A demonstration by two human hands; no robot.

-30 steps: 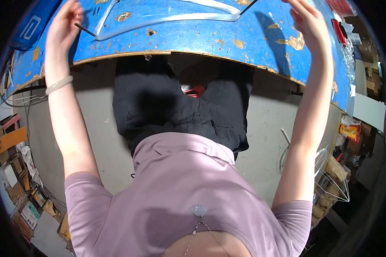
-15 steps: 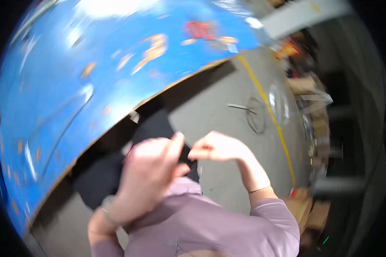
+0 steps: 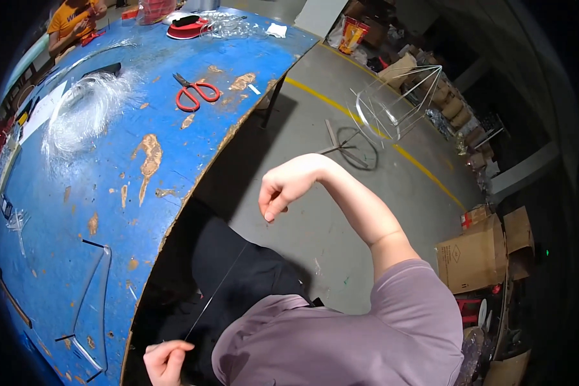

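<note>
Thin translucent filament (image 3: 217, 287): stretched in a straight slanting line between the two hands, above the black trousers (image 3: 228, 260) and just off the tabletop's edge. Hands well apart from each other. Right hand (image 3: 286, 188) bent down at the wrist, thumb and fingertips pinched together on the filament's upper end, other fingers curled; the strand is too fine to trace right up to the skin. Left hand (image 3: 165, 361) low, partly cut off by the lower edge, thumb and forefinger closed on the lower end. Blue-painted wooden tabletop (image 3: 167, 141): surface chipped through to brown patches, edge rough and splintered. On it, a loose, glossy coil of clear strands (image 3: 83, 116), fringed at the ends; red-handled scissors with dark blades (image 3: 192, 84), handles spread; a grey strip bent into a narrow triangle with black tips (image 3: 104, 289), lying flat near the left hand. Containers: brown cardboard box (image 3: 473, 264) at right, contents hidden; red-and-yellow glossy bag (image 3: 353, 35) beyond the table, contents not discernible. Angular frame of thin pale rods (image 3: 418, 87) over the grey floor (image 3: 328, 257).
</note>
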